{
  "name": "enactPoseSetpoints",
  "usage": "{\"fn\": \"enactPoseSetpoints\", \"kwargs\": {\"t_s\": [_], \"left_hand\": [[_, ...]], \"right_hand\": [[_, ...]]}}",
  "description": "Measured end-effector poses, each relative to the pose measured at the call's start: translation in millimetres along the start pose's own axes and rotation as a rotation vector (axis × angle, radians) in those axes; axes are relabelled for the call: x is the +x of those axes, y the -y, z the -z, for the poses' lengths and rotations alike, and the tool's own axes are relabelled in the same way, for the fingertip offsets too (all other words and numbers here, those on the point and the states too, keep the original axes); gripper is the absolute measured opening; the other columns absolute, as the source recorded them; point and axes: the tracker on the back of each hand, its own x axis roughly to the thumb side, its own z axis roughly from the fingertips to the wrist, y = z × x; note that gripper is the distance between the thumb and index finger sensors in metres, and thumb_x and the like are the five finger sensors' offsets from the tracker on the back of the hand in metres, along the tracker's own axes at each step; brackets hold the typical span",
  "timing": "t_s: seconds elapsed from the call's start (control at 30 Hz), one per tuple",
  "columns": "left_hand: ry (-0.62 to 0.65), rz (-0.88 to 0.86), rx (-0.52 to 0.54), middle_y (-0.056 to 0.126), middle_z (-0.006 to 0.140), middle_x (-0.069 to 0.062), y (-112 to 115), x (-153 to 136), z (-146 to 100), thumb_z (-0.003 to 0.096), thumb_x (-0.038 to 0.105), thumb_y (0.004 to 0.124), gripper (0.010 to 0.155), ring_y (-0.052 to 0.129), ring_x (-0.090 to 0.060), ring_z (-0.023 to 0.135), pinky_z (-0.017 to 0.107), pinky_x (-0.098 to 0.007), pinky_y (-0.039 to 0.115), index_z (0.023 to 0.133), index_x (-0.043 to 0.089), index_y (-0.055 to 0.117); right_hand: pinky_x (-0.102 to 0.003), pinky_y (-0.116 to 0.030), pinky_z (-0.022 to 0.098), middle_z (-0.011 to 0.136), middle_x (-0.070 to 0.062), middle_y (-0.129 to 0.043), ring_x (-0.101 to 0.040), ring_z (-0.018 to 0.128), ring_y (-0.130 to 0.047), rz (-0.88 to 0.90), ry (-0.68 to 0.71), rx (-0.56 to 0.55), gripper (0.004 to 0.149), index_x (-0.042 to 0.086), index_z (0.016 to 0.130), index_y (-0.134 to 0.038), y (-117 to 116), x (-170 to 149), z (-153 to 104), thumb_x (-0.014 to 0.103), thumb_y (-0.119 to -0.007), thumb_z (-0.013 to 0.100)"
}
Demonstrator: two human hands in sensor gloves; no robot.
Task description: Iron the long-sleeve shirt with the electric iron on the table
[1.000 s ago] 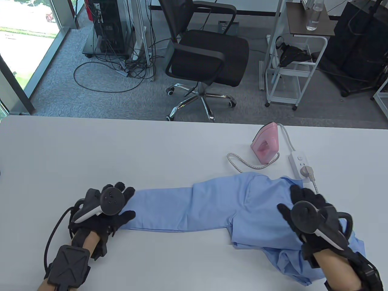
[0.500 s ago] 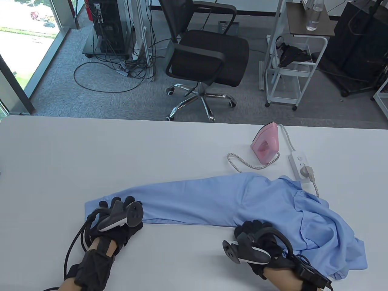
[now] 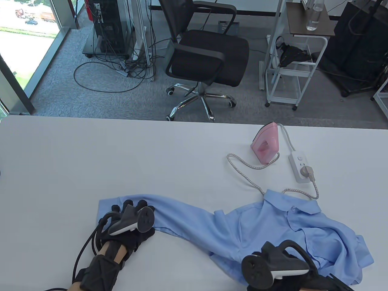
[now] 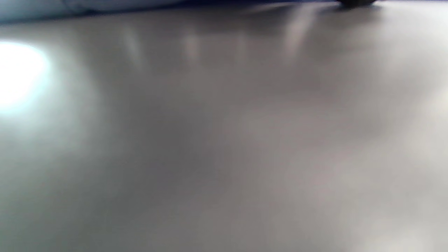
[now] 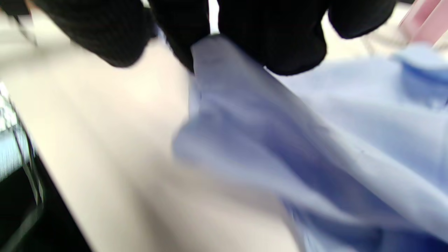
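The light blue long-sleeve shirt (image 3: 272, 221) lies crumpled at the table's front right, collar (image 3: 288, 204) toward the back. One sleeve (image 3: 182, 215) stretches left to its cuff (image 3: 104, 206). My left hand (image 3: 130, 209) rests flat on that sleeve beside the cuff, fingers spread. My right hand (image 3: 272, 260) is at the front edge and pinches a fold of the shirt's body; the right wrist view shows its fingers (image 5: 273, 42) closed on the blue cloth (image 5: 315, 140). The pink iron (image 3: 265, 145) stands on its heel at the back right, untouched.
A white power strip (image 3: 298, 165) with a plug in it lies right of the iron. The iron's braided cord (image 3: 242, 162) loops across the table to the collar. The white table (image 3: 121, 157) stretches bare to the left and back. The left wrist view is a blur of tabletop (image 4: 224, 140).
My right hand left the shirt's back, took hold of its front edge and pulled the body toward me. The sleeve slackened and the collar turned up. My left hand shifted slightly right on the sleeve.
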Motion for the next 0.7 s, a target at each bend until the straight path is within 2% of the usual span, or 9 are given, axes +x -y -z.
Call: {"fn": "enactPoseSetpoints", "kwargs": {"t_s": [0.13, 0.17, 0.27, 0.33, 0.43, 0.5, 0.57, 0.63, 0.7], "left_hand": [[-0.083, -0.012, -0.039, 0.014, 0.118, -0.015, 5, -8, 1, 0.0418, 0.068, 0.046, 0.089, 0.034, -0.061, 0.106, 0.07, -0.08, 0.036, 0.111, 0.023, 0.014], [-0.095, -0.034, -0.048, 0.012, 0.118, -0.015, 6, -10, 1, 0.0415, 0.068, 0.045, 0.09, 0.033, -0.06, 0.105, 0.07, -0.08, 0.035, 0.111, 0.022, 0.012], [-0.13, -0.055, -0.054, 0.009, 0.118, -0.015, 7, -15, 1, 0.041, 0.069, 0.044, 0.091, 0.03, -0.061, 0.106, 0.07, -0.08, 0.031, 0.112, 0.022, 0.011], [-0.144, -0.058, -0.047, 0.011, 0.118, -0.015, 7, -17, 0, 0.0412, 0.068, 0.044, 0.09, 0.03, -0.061, 0.106, 0.069, -0.081, 0.029, 0.112, 0.022, 0.012], [-0.175, -0.067, 0.001, 0.017, 0.12, -0.015, 4, -28, -1, 0.0413, 0.067, 0.044, 0.089, 0.032, -0.06, 0.107, 0.069, -0.081, 0.027, 0.113, 0.021, 0.02], [-0.204, -0.093, -0.02, 0.018, 0.12, -0.014, 6, -41, 1, 0.0417, 0.067, 0.043, 0.088, 0.032, -0.059, 0.107, 0.07, -0.081, 0.026, 0.113, 0.022, 0.019], [-0.193, -0.144, -0.073, 0.006, 0.118, -0.013, 11, -47, 2, 0.042, 0.068, 0.043, 0.089, 0.023, -0.058, 0.107, 0.069, -0.081, 0.023, 0.112, 0.023, 0.009], [-0.195, -0.139, -0.042, 0.006, 0.117, -0.016, 9, -47, -1, 0.042, 0.067, 0.043, 0.091, 0.022, -0.059, 0.106, 0.068, -0.081, 0.021, 0.112, 0.02, 0.009], [-0.162, -0.159, 0.044, 0.008, 0.118, -0.015, 2, -47, -4, 0.0427, 0.066, 0.044, 0.09, 0.026, -0.059, 0.106, 0.068, -0.081, 0.023, 0.112, 0.021, 0.011]], "right_hand": [[-0.071, -0.067, 0.06, 0.097, -0.022, -0.078, -0.046, 0.076, -0.085, 0.035, -0.073, -0.356, 0.055, 0.019, 0.103, -0.071, 2, -25, 15, 0.049, -0.069, 0.057], [-0.072, -0.069, 0.059, 0.097, -0.022, -0.081, -0.047, 0.076, -0.087, 0.019, -0.094, -0.315, 0.055, 0.02, 0.102, -0.074, -7, -32, 28, 0.049, -0.07, 0.056], [-0.075, -0.053, 0.068, 0.117, -0.02, -0.051, -0.052, 0.098, -0.063, 0.073, -0.194, 0.201, 0.066, 0.027, 0.113, -0.048, -58, -52, 75, 0.058, -0.061, 0.057], [-0.076, -0.048, 0.068, 0.121, -0.02, -0.038, -0.054, 0.101, -0.054, 0.024, -0.255, 0.246, 0.075, 0.026, 0.115, -0.039, -83, -61, 94, 0.063, -0.059, 0.053], [-0.065, -0.063, 0.064, 0.121, -0.017, -0.04, -0.047, 0.094, -0.067, -0.168, -0.396, 0.127, 0.077, 0.025, 0.115, -0.039, -82, -82, 112, 0.067, -0.05, 0.051], [-0.066, -0.062, 0.063, 0.12, -0.018, -0.043, -0.047, 0.092, -0.068, -0.049, -0.524, 0.08, 0.077, 0.02, 0.113, -0.051, -79, -110, 120, 0.065, -0.049, 0.051], [-0.068, -0.056, 0.064, 0.12, -0.021, -0.034, -0.048, 0.092, -0.061, 0.074, -0.572, 0.116, 0.078, 0.017, 0.114, -0.04, -76, -119, 119, 0.063, -0.048, 0.052], [-0.067, -0.057, 0.064, 0.119, -0.023, -0.031, -0.053, 0.092, -0.061, -0.006, -0.519, -0.056, 0.076, 0.017, 0.114, -0.036, -67, -102, 110, 0.061, -0.05, 0.054], [-0.065, -0.063, 0.061, 0.116, -0.027, -0.041, -0.05, 0.09, -0.065, -0.139, -0.314, -0.234, 0.068, 0.022, 0.113, -0.044, -61, -71, 101, 0.056, -0.058, 0.056]]}}
